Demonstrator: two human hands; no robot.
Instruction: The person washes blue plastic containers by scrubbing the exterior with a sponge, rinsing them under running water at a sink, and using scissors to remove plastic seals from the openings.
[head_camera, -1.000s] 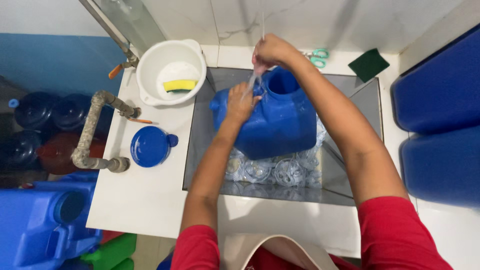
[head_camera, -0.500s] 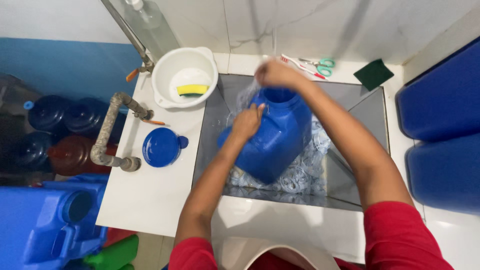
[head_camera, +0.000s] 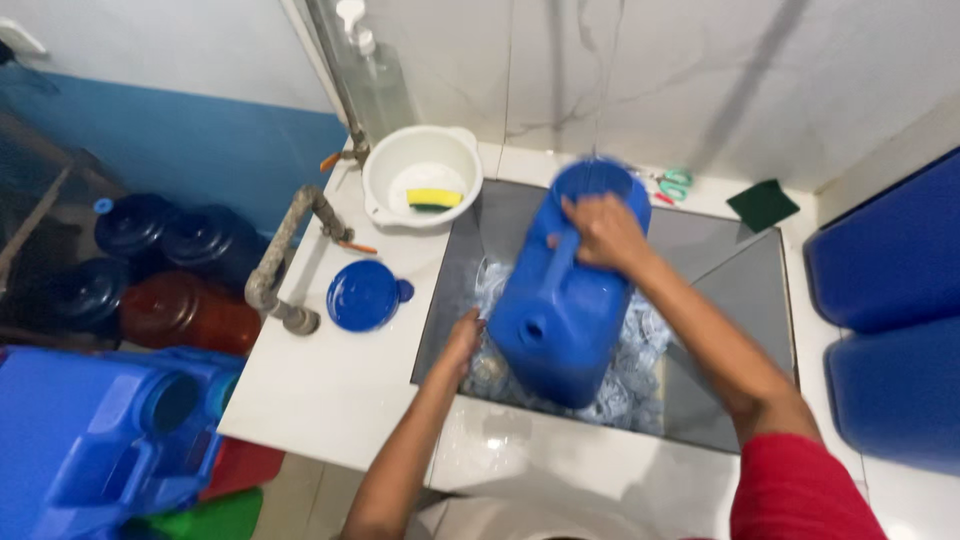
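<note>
A white tiled counter (head_camera: 330, 400) with a grey sunken sink (head_camera: 740, 300) fills the view, under a marbled wall. In the sink stands a blue plastic jerrycan (head_camera: 565, 320), over a layer of clear round bottles that is hard to make out.

The right hand (head_camera: 605, 232) is closed over the top handle of the jerrycan, near its wide mouth at the far edge of the sink. The left hand (head_camera: 462, 345) lies against the lower left side of the jerrycan, at the near left corner of the sink; its fingers are partly hidden, so the grip there cannot be told.

Compared with half a second before, the jerrycan has turned: its mouth now points away and up, and the left hand has gone from the upper side down to the base. The can is being tipped and turned, probably to rinse it.

On the counter left of the sink lie a blue lid (head_camera: 365, 295) and a white basin (head_camera: 420, 175) with a yellow sponge (head_camera: 433, 198). A green pad (head_camera: 762, 203) lies at the far right corner.
</note>
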